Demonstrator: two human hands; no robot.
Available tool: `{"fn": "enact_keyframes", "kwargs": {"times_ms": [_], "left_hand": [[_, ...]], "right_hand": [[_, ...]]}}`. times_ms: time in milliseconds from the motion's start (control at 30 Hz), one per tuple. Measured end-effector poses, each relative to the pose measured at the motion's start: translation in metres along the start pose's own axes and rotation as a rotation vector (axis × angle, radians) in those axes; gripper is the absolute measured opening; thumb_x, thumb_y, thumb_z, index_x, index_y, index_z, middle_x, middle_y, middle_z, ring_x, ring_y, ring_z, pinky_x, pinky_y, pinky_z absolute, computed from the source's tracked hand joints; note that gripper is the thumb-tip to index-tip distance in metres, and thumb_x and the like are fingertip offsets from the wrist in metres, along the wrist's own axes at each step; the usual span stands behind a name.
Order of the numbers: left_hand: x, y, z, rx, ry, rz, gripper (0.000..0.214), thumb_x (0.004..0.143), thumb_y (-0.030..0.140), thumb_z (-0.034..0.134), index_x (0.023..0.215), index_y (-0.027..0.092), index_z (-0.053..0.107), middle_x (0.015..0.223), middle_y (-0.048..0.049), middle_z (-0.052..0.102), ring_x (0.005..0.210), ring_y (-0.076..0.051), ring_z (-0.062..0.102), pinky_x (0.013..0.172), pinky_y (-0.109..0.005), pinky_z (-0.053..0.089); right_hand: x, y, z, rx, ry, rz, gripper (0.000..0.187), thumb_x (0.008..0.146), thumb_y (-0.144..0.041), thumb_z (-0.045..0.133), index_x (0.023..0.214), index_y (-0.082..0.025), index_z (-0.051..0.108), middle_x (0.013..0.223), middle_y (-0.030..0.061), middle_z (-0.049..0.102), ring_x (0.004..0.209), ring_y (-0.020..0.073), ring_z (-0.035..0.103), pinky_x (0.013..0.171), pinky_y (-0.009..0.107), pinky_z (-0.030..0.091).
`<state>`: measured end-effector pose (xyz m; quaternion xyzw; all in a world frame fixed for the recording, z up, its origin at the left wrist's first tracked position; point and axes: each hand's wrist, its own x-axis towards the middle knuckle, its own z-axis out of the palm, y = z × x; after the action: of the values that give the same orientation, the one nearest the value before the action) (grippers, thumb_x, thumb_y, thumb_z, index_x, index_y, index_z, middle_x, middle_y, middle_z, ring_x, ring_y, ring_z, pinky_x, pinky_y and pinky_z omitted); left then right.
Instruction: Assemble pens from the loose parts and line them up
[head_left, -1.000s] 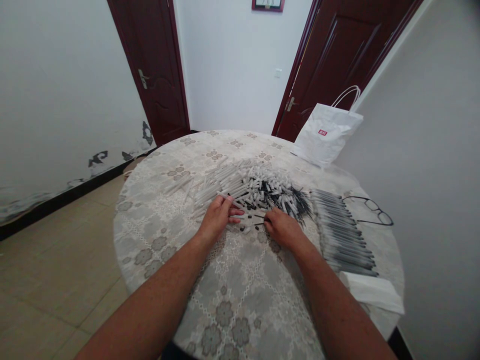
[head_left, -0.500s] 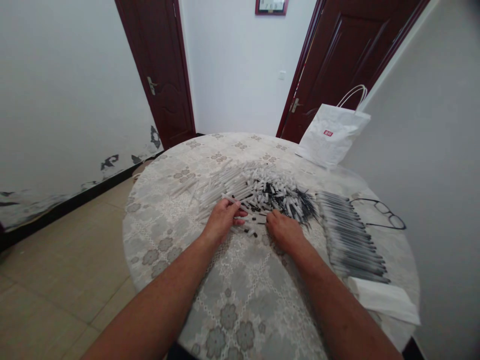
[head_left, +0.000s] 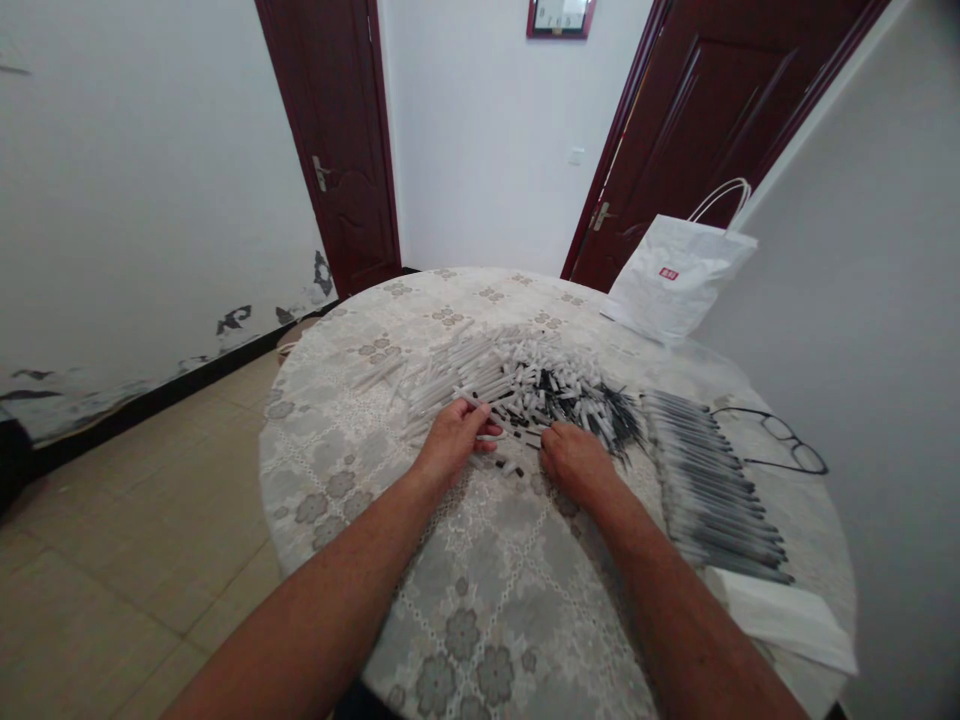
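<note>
My left hand (head_left: 455,436) is closed, thumb and fingers pinching a pale translucent pen barrel (head_left: 471,397) that points toward the heap. To its right, my right hand (head_left: 576,458) is curled with the fingertips together. A thin dark pen refill (head_left: 533,445) pokes out of them to the left, its other end hidden by the hand. Just beyond both hands lies a heap of white pen barrels (head_left: 484,362), with short white caps (head_left: 551,358) and black refills (head_left: 619,415) toward the right. A few small black-ended pieces (head_left: 510,467) lie between the hands.
A row of assembled-looking pens (head_left: 716,490) lies right of my right forearm, with eyeglasses (head_left: 784,440) beside it. A folded white packet (head_left: 791,618) is at the near right. At the back right edge of the round table (head_left: 322,390) stands a white bag (head_left: 675,275).
The camera view has shifted slightly, moving everything a little rightward in the picture. Both hands keep nearly the same place and grip; the left fingers have closed slightly.
</note>
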<state>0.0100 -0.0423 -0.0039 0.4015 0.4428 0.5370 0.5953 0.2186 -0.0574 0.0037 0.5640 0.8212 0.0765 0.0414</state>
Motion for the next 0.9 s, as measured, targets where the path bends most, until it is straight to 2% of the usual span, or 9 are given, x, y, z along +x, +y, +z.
{"fn": "enact_keyframes", "kwargs": {"times_ms": [167, 500, 733, 900], "left_hand": [[0.001, 0.000, 0.000, -0.003, 0.012, -0.008, 0.025, 0.084, 0.036, 0.070, 0.094, 0.015, 0.061, 0.087, -0.0086, 0.068, 0.076, -0.018, 0.069, 0.054, -0.025, 0.058], [-0.002, 0.001, 0.002, 0.002, 0.015, 0.002, 0.024, 0.084, 0.036, 0.069, 0.091, 0.015, 0.060, 0.088, -0.0089, 0.068, 0.076, -0.017, 0.068, 0.054, -0.024, 0.057], [-0.001, 0.002, 0.001, -0.003, 0.030, 0.014, 0.024, 0.084, 0.037, 0.068, 0.089, 0.015, 0.059, 0.087, -0.0088, 0.068, 0.076, -0.018, 0.069, 0.053, -0.024, 0.057], [0.000, 0.001, 0.000, -0.005, 0.030, 0.019, 0.026, 0.082, 0.038, 0.070, 0.087, 0.015, 0.059, 0.084, -0.0084, 0.067, 0.076, -0.019, 0.069, 0.053, -0.024, 0.057]], "right_hand": [[0.001, 0.006, 0.000, 0.007, 0.066, 0.003, 0.019, 0.099, -0.025, 0.044, 0.101, -0.016, 0.061, 0.105, 0.0130, 0.063, 0.103, 0.0244, 0.056, 0.088, 0.032, 0.039], [0.006, 0.000, 0.011, 0.003, -0.035, 0.014, 0.022, 0.099, -0.020, 0.042, 0.107, -0.019, 0.062, 0.109, 0.0114, 0.065, 0.099, 0.0227, 0.061, 0.084, 0.030, 0.043], [0.002, 0.004, 0.009, 0.050, -0.006, -0.005, 0.018, 0.098, -0.022, 0.046, 0.105, -0.017, 0.062, 0.106, 0.0107, 0.064, 0.104, 0.0221, 0.059, 0.088, 0.029, 0.043], [0.002, 0.001, 0.007, 0.022, -0.026, -0.025, 0.019, 0.099, -0.022, 0.043, 0.103, -0.018, 0.062, 0.105, 0.0102, 0.063, 0.101, 0.0224, 0.058, 0.083, 0.030, 0.044]]}}
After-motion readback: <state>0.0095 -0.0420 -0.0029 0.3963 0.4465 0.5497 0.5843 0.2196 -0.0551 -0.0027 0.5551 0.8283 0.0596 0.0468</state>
